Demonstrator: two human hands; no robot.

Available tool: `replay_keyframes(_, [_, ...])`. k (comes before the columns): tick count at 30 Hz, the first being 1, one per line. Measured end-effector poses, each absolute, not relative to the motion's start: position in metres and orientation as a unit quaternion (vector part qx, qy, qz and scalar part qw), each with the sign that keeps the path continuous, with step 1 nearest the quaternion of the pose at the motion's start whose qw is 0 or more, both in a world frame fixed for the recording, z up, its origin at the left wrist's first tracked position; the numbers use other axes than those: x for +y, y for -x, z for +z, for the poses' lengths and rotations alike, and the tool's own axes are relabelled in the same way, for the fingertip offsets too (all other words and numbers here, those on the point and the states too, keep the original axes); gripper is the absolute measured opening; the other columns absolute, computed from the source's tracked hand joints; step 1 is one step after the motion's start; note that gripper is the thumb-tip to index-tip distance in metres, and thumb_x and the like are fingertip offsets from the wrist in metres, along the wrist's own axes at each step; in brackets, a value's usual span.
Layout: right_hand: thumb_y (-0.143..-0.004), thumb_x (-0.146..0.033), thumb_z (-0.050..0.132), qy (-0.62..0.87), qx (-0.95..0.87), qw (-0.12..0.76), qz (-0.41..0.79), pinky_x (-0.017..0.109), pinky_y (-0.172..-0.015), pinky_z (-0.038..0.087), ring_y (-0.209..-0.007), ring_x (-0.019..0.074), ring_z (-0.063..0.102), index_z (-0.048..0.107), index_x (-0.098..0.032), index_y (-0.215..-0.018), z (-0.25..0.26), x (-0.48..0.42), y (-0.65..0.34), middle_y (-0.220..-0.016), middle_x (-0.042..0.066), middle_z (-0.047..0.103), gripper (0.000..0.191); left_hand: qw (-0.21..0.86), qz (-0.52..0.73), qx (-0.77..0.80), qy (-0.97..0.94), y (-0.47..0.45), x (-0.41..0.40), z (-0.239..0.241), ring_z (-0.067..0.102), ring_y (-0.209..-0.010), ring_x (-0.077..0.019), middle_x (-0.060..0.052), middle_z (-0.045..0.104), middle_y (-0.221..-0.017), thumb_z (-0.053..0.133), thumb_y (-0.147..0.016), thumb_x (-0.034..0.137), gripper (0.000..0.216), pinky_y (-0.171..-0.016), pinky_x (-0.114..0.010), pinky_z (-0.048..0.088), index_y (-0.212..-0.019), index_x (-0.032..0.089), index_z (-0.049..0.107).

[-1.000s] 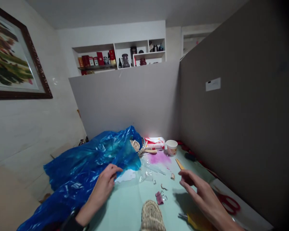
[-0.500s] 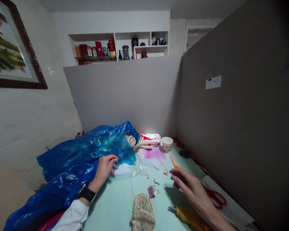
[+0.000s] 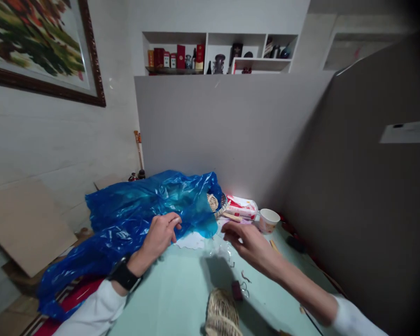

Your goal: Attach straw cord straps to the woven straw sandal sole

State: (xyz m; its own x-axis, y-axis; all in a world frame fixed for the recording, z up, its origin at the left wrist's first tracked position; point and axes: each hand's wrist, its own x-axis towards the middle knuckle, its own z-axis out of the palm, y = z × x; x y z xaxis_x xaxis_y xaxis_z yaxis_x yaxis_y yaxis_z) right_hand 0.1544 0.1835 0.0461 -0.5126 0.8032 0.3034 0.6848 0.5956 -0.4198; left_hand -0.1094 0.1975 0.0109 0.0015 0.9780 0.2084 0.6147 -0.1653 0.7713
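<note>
My left hand, a black watch on its wrist, hovers by the blue plastic bag with its fingers loosely bent and apart. It holds nothing I can see. Over the table, my right hand reaches to the left, fingers bent downward but parted, with nothing visible in them. Below it lie crumpled clear plastic and a dark red binder clip. A woven straw slipper lies at the near edge of view, partly cut off. Another woven piece shows in the bag's mouth.
At the back are a red-and-white tissue pack and a paper cup. A small curled scrap lies beyond the clip. Grey partitions close off the back and right. A brown board leans at the left.
My right hand has moved left and farther across the table, toward the clear plastic. My left hand stays by the bag. The view has turned to the left.
</note>
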Motion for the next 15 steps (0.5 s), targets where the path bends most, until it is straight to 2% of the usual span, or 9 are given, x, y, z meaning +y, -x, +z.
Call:
replay_keyframes(2, [-0.089,-0.006,0.045,0.384,-0.897,0.189,0.114,0.027,-0.067,0.049,-0.077,0.0182,0.067,0.065,-0.017,-0.094,0.037,0.196,-0.129,-0.086,0.006,0.072,0.023,0.179,0.4,0.604,-0.666,0.125,0.186,0.03,0.062,-0.06,-0.0129,-0.001,0.069,-0.082,0.045,-0.098,0.037,0.029,-0.067,-0.032,0.054,-0.098,0.016,0.064])
replay_keyframes(4, [-0.088,-0.002,0.049,0.33,-0.929,0.137,0.1,0.026,-0.07,0.051,-0.082,0.017,0.068,0.067,-0.016,-0.098,0.025,0.204,-0.104,-0.09,0.006,0.073,0.025,0.114,0.409,0.613,-0.666,0.14,0.179,0.043,0.066,-0.068,-0.0167,-0.002,0.071,-0.075,0.037,-0.099,0.039,0.037,-0.074,-0.032,0.052,-0.089,0.018,0.066])
replay_keyframes(6, [-0.089,-0.008,0.057,0.285,-0.951,0.094,0.073,0.031,-0.08,0.053,-0.094,0.0186,0.066,0.065,-0.016,-0.106,0.014,0.211,-0.08,-0.101,0.006,0.071,0.02,0.066,0.393,0.62,-0.676,0.154,0.177,0.046,0.068,-0.083,-0.0209,-0.005,0.074,-0.083,0.032,-0.098,0.042,0.044,-0.082,-0.033,0.05,-0.087,0.02,0.069])
replay_keyframes(8, [-0.092,-0.024,0.061,0.265,-0.962,0.063,0.034,0.041,-0.086,0.053,-0.101,0.0212,0.064,0.062,-0.016,-0.114,0.004,0.219,-0.059,-0.114,0.007,0.065,0.024,0.031,0.362,0.622,-0.693,0.163,0.178,0.037,0.064,-0.107,-0.0256,-0.007,0.074,-0.108,0.036,-0.096,0.045,0.042,-0.095,-0.037,0.045,-0.102,0.022,0.071])
replay_keyframes(9, [-0.093,-0.029,0.061,0.269,-0.962,0.054,0.01,0.044,-0.087,0.053,-0.103,0.0221,0.063,0.06,-0.016,-0.117,0.001,0.224,-0.05,-0.118,0.008,0.063,0.027,0.017,0.344,0.623,-0.702,0.166,0.18,0.029,0.057,-0.121,-0.0281,-0.008,0.069,-0.123,0.042,-0.093,0.046,0.041,-0.102,-0.04,0.041,-0.114,0.024,0.068])
replay_keyframes(11, [-0.094,-0.032,0.059,0.3,-0.952,0.048,-0.039,0.046,-0.089,0.052,-0.106,0.0233,0.061,0.059,-0.017,-0.12,-0.002,0.238,-0.037,-0.122,0.009,0.06,0.03,-0.008,0.312,0.629,-0.712,0.171,0.184,0.008,0.041,-0.137,-0.0351,-0.014,0.054,-0.143,0.06,-0.082,0.046,0.061,-0.111,-0.05,0.03,-0.137,0.021,0.054])
replay_keyframes(13, [-0.094,-0.032,0.059,0.349,-0.932,0.053,-0.08,0.046,-0.089,0.052,-0.106,0.0239,0.061,0.058,-0.017,-0.122,0.001,0.257,-0.034,-0.124,0.009,0.059,0.032,-0.027,0.29,0.639,-0.712,0.176,0.19,-0.013,0.032,-0.141,-0.0418,-0.02,0.046,-0.148,0.07,-0.072,0.036,0.077,-0.111,-0.06,0.023,-0.143,0.019,0.046])
replay_keyframes(15, [-0.094,-0.032,0.059,0.393,-0.912,0.059,-0.105,0.044,-0.087,0.053,-0.104,0.0229,0.061,0.058,-0.017,-0.122,0.007,0.279,-0.041,-0.124,0.01,0.059,0.032,-0.039,0.28,0.641,-0.713,0.184,0.197,-0.028,0.032,-0.141,-0.0421,-0.02,0.049,-0.146,0.066,-0.074,0.024,0.068,-0.112,-0.064,0.017,-0.14,0.019,0.051])
